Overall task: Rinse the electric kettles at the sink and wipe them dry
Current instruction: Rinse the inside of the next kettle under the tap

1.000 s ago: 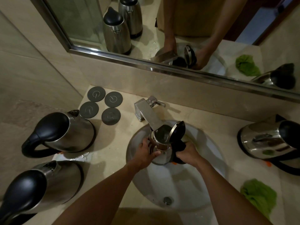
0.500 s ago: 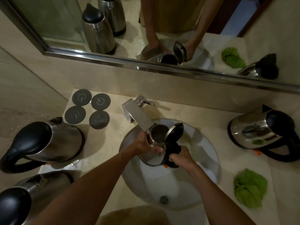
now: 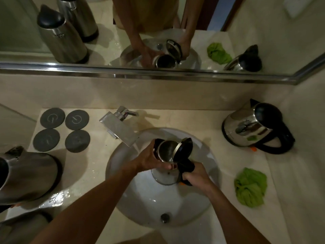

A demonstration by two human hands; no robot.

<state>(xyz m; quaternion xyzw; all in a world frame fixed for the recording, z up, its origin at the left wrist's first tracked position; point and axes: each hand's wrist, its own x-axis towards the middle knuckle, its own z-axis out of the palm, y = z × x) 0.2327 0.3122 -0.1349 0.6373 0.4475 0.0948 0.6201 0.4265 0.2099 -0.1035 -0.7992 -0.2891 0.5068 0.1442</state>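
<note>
I hold a steel electric kettle (image 3: 167, 176) upright over the white sink basin (image 3: 146, 196), its black lid flipped open to the right. The kettle's mouth sits just below and right of the square chrome faucet (image 3: 121, 131). My left hand (image 3: 149, 160) wraps the kettle's upper body near the spout. My right hand (image 3: 194, 176) grips its black handle. Another steel kettle (image 3: 246, 127) stands on the counter at the right. A further kettle (image 3: 29, 173) stands at the left edge, and part of one more (image 3: 22, 228) shows at the bottom left. A crumpled green cloth (image 3: 250, 186) lies right of the sink.
Several round grey kettle bases (image 3: 64, 130) lie on the counter at the back left. A wet patch (image 3: 58, 198) glistens left of the sink. The mirror above the counter reflects the kettles and my arms. The drain (image 3: 165, 218) sits at the basin's near side.
The kettle has shifted slightly right, away from under the faucet's tip, with both hands still on it. My view has moved left and down, pushing the left kettles partly out of frame.
</note>
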